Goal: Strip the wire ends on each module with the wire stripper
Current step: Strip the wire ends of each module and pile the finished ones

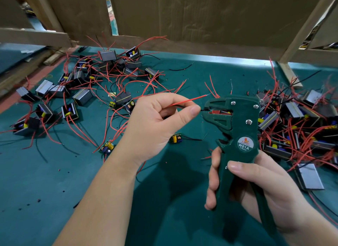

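My right hand (256, 183) grips the handles of a dark green wire stripper (237, 136), held upright with its jaws pointing left. My left hand (155, 125) pinches a red wire (188, 99) and a black wire (203, 110) between thumb and fingers. The black wire's end sits in the stripper's jaws. The red wire sticks up to the right with a bare tip. The module these wires belong to is hidden behind my left hand.
Several grey modules (82, 97) with red and black wires lie scattered at the left and back of the green mat (54, 181). Another heap of modules (301, 121) lies at the right. Bare circuit boards (176, 138) lie near the middle. Cardboard walls (201, 16) stand behind.
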{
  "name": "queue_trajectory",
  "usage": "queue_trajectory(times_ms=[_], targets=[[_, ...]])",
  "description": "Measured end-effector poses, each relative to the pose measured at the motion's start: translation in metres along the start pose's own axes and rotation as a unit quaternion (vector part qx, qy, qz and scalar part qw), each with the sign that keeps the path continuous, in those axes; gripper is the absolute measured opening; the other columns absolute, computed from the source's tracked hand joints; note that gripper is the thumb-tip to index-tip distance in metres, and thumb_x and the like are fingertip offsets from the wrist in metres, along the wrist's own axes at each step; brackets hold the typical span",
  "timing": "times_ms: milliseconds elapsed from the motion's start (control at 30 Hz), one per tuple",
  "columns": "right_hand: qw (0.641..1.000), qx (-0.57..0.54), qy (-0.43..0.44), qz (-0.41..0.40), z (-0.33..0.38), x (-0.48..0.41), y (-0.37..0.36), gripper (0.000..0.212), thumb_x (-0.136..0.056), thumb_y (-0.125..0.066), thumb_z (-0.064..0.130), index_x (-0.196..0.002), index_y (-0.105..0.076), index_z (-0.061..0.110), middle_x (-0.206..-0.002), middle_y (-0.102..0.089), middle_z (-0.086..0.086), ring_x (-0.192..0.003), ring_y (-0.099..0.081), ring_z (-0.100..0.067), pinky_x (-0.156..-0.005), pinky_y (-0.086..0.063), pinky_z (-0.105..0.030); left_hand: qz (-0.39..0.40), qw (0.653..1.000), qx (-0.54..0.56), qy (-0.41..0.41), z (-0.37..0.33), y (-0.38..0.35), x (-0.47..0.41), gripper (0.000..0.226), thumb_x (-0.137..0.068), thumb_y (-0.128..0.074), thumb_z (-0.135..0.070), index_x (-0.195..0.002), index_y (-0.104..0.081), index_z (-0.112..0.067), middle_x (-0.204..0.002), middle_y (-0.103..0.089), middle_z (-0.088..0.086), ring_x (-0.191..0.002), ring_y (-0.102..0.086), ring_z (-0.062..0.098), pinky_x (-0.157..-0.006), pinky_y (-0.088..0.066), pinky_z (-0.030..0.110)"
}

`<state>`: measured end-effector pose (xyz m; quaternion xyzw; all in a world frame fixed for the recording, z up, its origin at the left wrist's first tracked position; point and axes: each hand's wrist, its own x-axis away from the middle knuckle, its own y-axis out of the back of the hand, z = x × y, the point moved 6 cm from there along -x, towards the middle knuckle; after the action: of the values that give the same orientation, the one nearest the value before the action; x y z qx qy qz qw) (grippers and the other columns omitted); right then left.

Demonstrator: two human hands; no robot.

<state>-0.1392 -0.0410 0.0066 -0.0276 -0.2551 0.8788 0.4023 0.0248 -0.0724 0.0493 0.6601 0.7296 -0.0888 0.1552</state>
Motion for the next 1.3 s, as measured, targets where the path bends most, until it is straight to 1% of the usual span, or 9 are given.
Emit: queue_trajectory(times_ms=[167,267,400,600,700,1000,1100,1200,1300], targets=[[1.0,0.003,0.002,-0.02,-0.001,0.001,-0.001,0.041,-0.063,-0.085,0.039,-0.082,-0.065,0.008,-0.069,-0.059,-0.022,-0.055,-0.059,-0.04,-0.057,-0.05,-0.048,-0.003,1.0,-0.028,-0.012,-0.002,-0.002,0.0,0.008,-0.081,-0.068,-0.026,-0.074,-0.07,-0.027,-0.059,-0.044,0.026,-0.056,-0.032,0.035,-0.05,-0.026,0.043],[0.999,-0.015,0.004,-0.038,-0.001,0.002,-0.004,0.045,-0.063,-0.085,0.043,-0.077,-0.062,0.006,-0.065,-0.056,-0.022,-0.049,-0.057,-0.037,-0.052,-0.049,-0.046,0.005,0.999,-0.021,-0.027,-0.003,-0.004,0.0,0.016,-0.093,-0.053,-0.021,-0.081,-0.065,-0.021,-0.054,-0.049,-0.01,-0.051,-0.039,0.003,-0.051,-0.032,0.014],[0.996,-0.011,-0.006,-0.085,-0.004,0.003,0.001,0.056,-0.054,-0.085,0.053,-0.068,-0.054,0.008,-0.056,-0.048,-0.015,-0.036,-0.046,-0.026,-0.043,-0.044,-0.033,-0.049,0.998,-0.028,-0.011,0.003,0.001,-0.001,0.024,-0.098,-0.042,-0.026,-0.079,-0.056,-0.027,-0.064,-0.051,-0.005,-0.047,-0.043,0.005,-0.048,-0.033,0.011],[0.991,-0.092,0.046,-0.082,0.004,-0.005,0.013,0.056,-0.047,-0.088,0.042,-0.086,-0.069,0.007,-0.076,-0.06,-0.023,-0.063,-0.062,-0.039,-0.06,-0.054,-0.052,-0.076,0.993,0.086,0.013,0.009,0.011,-0.003,0.026,-0.098,-0.046,-0.023,-0.09,-0.071,-0.023,-0.073,-0.064,-0.012,-0.044,-0.044,0.006,-0.046,-0.036,0.011],[0.988,-0.109,0.028,-0.101,0.004,-0.005,0.02,0.061,-0.038,-0.089,0.035,-0.086,-0.069,0.005,-0.079,-0.06,-0.024,-0.066,-0.063,-0.041,-0.061,-0.055,-0.054,-0.044,0.992,0.111,0.032,0.01,0.009,-0.005,0.031,-0.092,-0.051,-0.02,-0.071,-0.073,-0.023,-0.066,-0.066,-0.008,-0.043,-0.042,0.007,-0.046,-0.036,0.013],[0.988,-0.138,-0.039,0.061,-0.001,0.004,-0.005,0.045,-0.064,-0.079,0.028,-0.099,-0.067,0.001,-0.082,-0.061,-0.026,-0.07,-0.063,-0.043,-0.067,-0.052,-0.052,0.041,0.997,0.046,0.051,0.007,-0.005,0.0,0.018,-0.08,-0.057,-0.019,-0.065,-0.068,-0.018,-0.043,-0.053,0.0,-0.035,-0.034,0.004,-0.039,-0.029,0.014],[0.993,-0.095,-0.054,0.035,0.002,-0.008,-0.01,0.026,-0.072,-0.078,0.016,-0.077,-0.066,-0.008,-0.068,-0.062,-0.022,-0.059,-0.064,-0.034,-0.061,-0.054,-0.039,0.041,0.997,0.011,0.057,0.009,-0.004,0.0,0.023,-0.078,-0.057,-0.021,-0.059,-0.069,-0.025,-0.046,-0.038,0.023,-0.037,-0.031,0.011,-0.039,-0.025,0.017],[0.988,0.016,-0.118,-0.1,0.003,-0.002,0.012,0.078,-0.093,-0.039,-0.018,-0.02,-0.045,0.007,-0.03,-0.05,0.004,-0.03,-0.052,-0.003,-0.039,-0.04,-0.01,0.054,0.997,-0.011,0.05,0.008,-0.005,0.0,0.018,-0.076,-0.059,-0.025,-0.06,-0.069,-0.025,-0.046,-0.033,0.011,-0.039,-0.028,0.013,-0.04,-0.022,0.019],[0.993,-0.014,-0.059,-0.106,0.011,-0.019,0.012,0.072,-0.085,-0.029,-0.031,-0.035,-0.063,0.007,-0.039,-0.057,-0.002,-0.031,-0.054,-0.01,-0.034,-0.04,-0.014,0.055,0.997,-0.014,0.043,0.008,-0.005,0.001,0.018,-0.071,-0.056,-0.034,-0.06,-0.068,-0.026,-0.046,-0.032,0.004,-0.04,-0.029,0.012,-0.041,-0.024,0.017]])
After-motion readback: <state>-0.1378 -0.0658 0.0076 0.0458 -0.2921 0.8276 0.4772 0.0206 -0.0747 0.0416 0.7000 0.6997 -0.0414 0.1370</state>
